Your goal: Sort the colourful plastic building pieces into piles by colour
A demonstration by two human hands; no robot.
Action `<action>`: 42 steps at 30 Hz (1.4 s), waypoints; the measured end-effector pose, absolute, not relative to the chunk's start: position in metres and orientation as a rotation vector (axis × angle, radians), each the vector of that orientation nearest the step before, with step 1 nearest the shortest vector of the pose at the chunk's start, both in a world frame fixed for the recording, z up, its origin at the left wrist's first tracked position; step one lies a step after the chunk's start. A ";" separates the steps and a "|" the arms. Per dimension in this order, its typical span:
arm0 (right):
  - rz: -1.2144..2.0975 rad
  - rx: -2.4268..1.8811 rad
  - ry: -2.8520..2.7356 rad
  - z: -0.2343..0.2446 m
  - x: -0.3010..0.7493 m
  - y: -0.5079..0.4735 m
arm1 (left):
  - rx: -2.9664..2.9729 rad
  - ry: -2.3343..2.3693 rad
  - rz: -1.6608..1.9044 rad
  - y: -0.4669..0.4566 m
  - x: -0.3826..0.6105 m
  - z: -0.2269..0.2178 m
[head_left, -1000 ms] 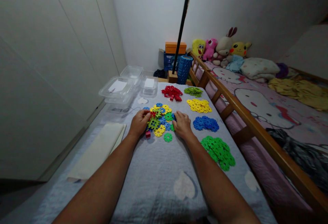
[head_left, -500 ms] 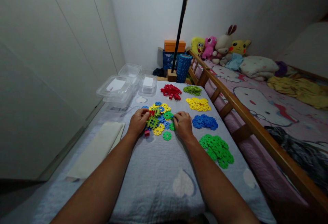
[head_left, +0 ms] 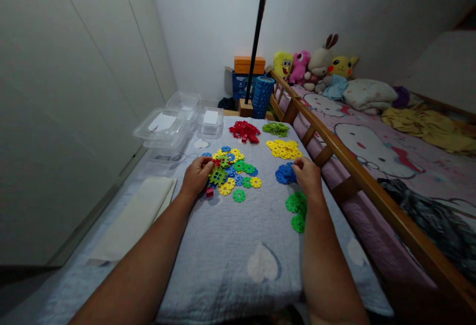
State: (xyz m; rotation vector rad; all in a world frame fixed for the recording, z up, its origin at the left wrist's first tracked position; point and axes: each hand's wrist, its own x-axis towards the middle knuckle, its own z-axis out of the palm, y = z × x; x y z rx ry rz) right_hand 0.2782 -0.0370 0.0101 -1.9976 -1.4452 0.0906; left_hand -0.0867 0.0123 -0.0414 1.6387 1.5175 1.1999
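My left hand (head_left: 196, 176) rests on the left edge of a mixed pile of plastic flower discs (head_left: 232, 171), fingers curled on a green lattice piece (head_left: 216, 176). Over the blue disc pile (head_left: 284, 173) sits my right hand (head_left: 308, 178), its fingers bent at the pile's right edge; what they pinch is hidden. Sorted piles lie around: red (head_left: 244, 131), light green (head_left: 275, 128), yellow (head_left: 284, 149) and green (head_left: 296, 210), the last partly under my right forearm. A small red block (head_left: 209, 192) lies by my left wrist.
Clear plastic containers (head_left: 163, 126) stand at the far left of the grey quilt (head_left: 230, 245). A folded cream cloth (head_left: 137, 216) lies left. A wooden bed rail (head_left: 357, 166) runs along the right, with plush toys (head_left: 316, 64) behind. A black pole (head_left: 255, 42) rises at the back.
My right hand has moved right from the mixed pile to the blue pile. The left hand stays on the mixed pile. The view has shifted slightly.
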 end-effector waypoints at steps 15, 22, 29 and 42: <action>-0.023 -2.227 -1.462 0.004 0.286 -0.039 | 1.661 1.517 1.186 0.012 -0.086 -0.040; 0.161 -1.938 -1.805 0.009 0.241 -0.035 | 1.665 1.523 1.184 0.011 -0.087 -0.040; 0.253 -1.878 -2.251 0.002 0.188 -0.043 | 1.668 1.528 1.175 0.011 -0.087 -0.041; 0.502 -1.858 -2.093 0.005 0.192 -0.041 | 1.692 1.531 1.178 0.011 -0.086 -0.039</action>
